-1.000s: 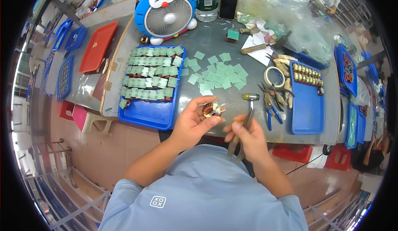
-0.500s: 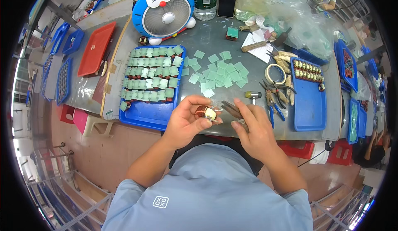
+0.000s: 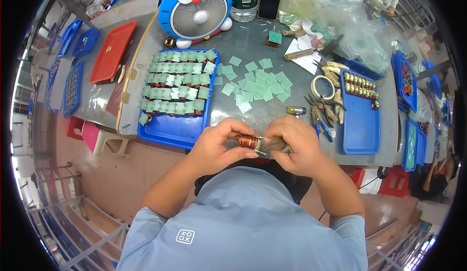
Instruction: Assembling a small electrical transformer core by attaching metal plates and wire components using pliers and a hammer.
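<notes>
Right grip (image 3: 299,145) moved in to wire leads (image 3: 261,137) of copper-wound coil (image 3: 247,141), closed around pliers (image 3: 276,143), left grip (image 3: 218,143) pinching the coil, green square plates (image 3: 261,83) scattered on gray surface (image 3: 227,111) beyond.

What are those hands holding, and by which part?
Left hand: a copper-wound coil, pinched by its outer sides. Right hand: a mostly hidden tool, held part unclear.

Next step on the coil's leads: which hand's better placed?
Probably the right hand: it holds partly hidden pliers close to the leads. The left hand is occupied holding the copper-wound coil.
</notes>
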`<state>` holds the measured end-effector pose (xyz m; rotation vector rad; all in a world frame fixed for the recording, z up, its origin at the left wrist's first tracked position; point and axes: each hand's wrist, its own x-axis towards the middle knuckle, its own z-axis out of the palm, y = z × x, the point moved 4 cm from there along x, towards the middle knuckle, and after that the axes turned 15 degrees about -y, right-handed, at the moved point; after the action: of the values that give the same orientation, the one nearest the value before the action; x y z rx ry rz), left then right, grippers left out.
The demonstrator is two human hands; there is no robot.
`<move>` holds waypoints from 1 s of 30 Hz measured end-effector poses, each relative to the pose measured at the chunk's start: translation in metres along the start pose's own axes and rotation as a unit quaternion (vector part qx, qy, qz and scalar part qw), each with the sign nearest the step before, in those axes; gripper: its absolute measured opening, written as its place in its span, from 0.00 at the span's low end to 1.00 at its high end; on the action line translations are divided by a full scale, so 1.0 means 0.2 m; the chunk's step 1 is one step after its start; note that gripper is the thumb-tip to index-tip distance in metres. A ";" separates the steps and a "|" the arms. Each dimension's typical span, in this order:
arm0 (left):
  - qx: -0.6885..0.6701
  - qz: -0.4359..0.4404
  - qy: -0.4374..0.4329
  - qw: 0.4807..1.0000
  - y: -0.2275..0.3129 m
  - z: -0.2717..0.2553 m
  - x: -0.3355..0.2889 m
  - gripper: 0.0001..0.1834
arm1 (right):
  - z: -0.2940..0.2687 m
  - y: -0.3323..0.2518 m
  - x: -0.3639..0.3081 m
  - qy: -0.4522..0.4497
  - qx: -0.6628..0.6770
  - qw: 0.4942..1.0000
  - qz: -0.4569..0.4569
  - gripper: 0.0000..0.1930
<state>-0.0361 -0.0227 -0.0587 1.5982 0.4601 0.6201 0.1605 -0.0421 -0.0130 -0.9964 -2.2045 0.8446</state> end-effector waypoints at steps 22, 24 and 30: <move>-0.328 -0.004 -0.010 0.945 -0.13 -0.05 -0.02 0.23 | 0.00 0.03 -0.06 -0.049 -0.144 0.983 0.099 0.30; -0.366 0.008 -0.038 0.930 -0.14 -0.04 -0.03 0.19 | 0.02 0.03 -0.05 -0.047 -0.170 0.979 0.103 0.31; -0.356 0.004 -0.060 0.933 -0.13 -0.03 -0.02 0.20 | 0.05 0.02 -0.02 -0.047 -0.212 0.972 0.093 0.32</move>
<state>-0.0409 -0.0175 -0.0855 0.9347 0.1059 0.6000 0.1579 -0.0466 -0.0238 -1.4066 -2.4594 0.5115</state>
